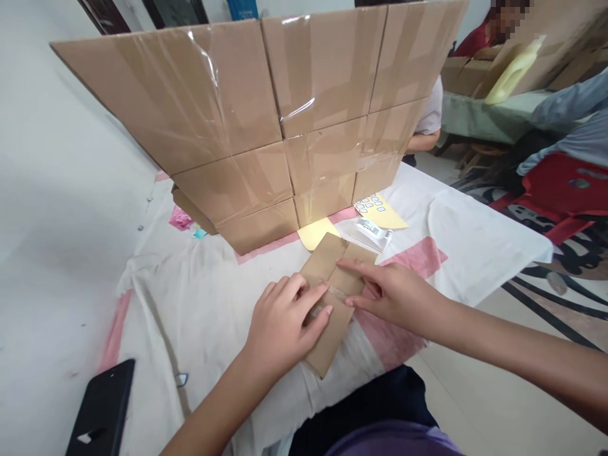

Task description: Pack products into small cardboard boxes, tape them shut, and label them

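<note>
A small brown cardboard box point(332, 316) lies at a slant near the table's front edge, with a strip of clear tape across its middle. My left hand point(289, 320) grips its left side, thumb and index finger close together on the top face. On the right side, my right hand point(389, 291) holds the box, index finger stretched over the upper part and thumb lower down by the tape. The curled fingers of both hands are partly hidden. Just beyond lie a yellow sheet point(317, 234) and a white packet point(373, 234).
A tall wall of taped cardboard boxes point(327, 82) stands across the table. Beside it lies a yellow sticker sheet point(387, 218). A black phone point(102, 408) rests at the front left. Other people sit behind and to the right, near a red chair point(570, 190) and a yellow bottle point(513, 73).
</note>
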`<state>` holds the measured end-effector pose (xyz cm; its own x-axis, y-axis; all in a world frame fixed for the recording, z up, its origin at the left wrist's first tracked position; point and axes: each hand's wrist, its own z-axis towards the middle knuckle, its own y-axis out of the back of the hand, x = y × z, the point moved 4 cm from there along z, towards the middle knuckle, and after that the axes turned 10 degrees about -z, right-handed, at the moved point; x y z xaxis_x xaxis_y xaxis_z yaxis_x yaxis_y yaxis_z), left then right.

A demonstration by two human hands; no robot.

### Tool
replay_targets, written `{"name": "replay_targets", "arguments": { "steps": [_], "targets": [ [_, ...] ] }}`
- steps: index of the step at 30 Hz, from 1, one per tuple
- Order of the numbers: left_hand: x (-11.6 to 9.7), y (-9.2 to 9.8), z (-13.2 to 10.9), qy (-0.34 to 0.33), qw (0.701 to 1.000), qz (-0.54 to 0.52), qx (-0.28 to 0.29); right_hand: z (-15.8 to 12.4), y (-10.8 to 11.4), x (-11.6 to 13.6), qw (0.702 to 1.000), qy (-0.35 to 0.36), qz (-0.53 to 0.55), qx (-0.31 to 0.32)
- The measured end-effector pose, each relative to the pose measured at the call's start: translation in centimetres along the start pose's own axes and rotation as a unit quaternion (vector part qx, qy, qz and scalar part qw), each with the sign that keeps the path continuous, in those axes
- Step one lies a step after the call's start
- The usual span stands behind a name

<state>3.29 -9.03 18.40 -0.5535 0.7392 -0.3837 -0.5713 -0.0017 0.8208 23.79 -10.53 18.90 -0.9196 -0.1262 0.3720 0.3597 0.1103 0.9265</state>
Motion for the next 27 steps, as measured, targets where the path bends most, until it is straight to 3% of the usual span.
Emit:
{"name": "replay_targets", "arguments": {
  "steps": [6,10,13,17,22,27],
  "targets": [
    [-0.3,0.3,-0.7,-0.015,0.999,-0.01,-0.046,-0.8,-1.0,-0.4,0.996,0.058,0.043,-0.042],
    [-0.4,0.3,-0.5,-0.021,0.999,-0.004,-0.043,-1.1,-1.8,-0.7,0.988,0.116,0.062,-0.074],
    [-0.6,0.2,-0.3,-0.021,1.0,0.005,-0.015,-1.1,-1.8,-0.4,0.976,0.156,0.038,-0.149],
    [-1.0,0.2,0.1,-0.018,0.999,0.039,0.018,-1.2,-1.0,1.0,0.934,0.256,-0.052,-0.245],
    [-1.0,0.1,0.0,0.019,0.996,0.083,0.01,-1.1,-0.5,0.1,0.932,0.25,-0.068,-0.254],
    [-0.8,0.0,0.0,0.024,0.996,0.08,-0.01,-2.2,-0.9,-1.5,0.917,0.288,-0.026,-0.274]
  ]
}}
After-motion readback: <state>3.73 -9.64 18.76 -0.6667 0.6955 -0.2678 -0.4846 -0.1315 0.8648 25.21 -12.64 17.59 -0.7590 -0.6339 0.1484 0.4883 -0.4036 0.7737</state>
